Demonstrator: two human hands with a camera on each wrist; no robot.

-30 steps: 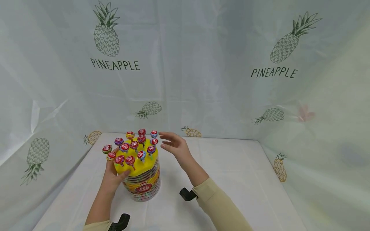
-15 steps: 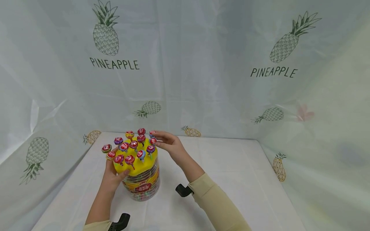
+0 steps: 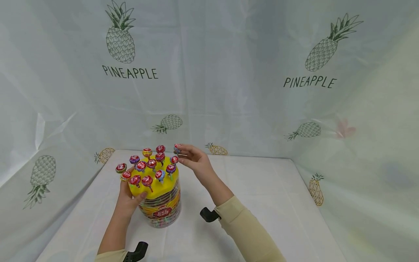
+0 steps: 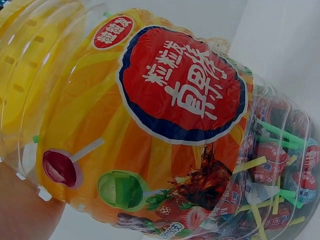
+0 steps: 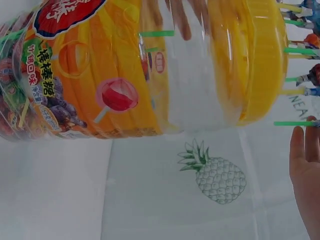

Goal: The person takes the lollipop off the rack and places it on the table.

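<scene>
A clear plastic jar [image 3: 159, 218] of lollipops stands upright on the white-covered table. Several wrapped lollipops [image 3: 147, 182] stick up from its yellow lid [image 3: 160, 191]. My left hand [image 3: 125, 202] grips the jar at the lid's left side, thumb in front. At the lid's far right, my right hand [image 3: 200, 165] pinches one lollipop [image 3: 177, 147] near its blue-and-red head. In the right wrist view its green stick [image 5: 287, 123] hangs free of the lid, with its tip bare. Another lollipop [image 3: 174, 160] stands right below the right fingertips.
The white tabletop [image 3: 255, 189] stretches to the right of the jar. A pale curtain [image 3: 222, 72] printed with pineapples hangs behind and at both sides. In the left wrist view, more lollipops [image 4: 270, 160] lie inside the jar's bottom.
My right hand has moved left to the lollipop at the lid's far right, taken hold of it and lifted it slightly up and to the right. The left hand and jar have stayed put.
</scene>
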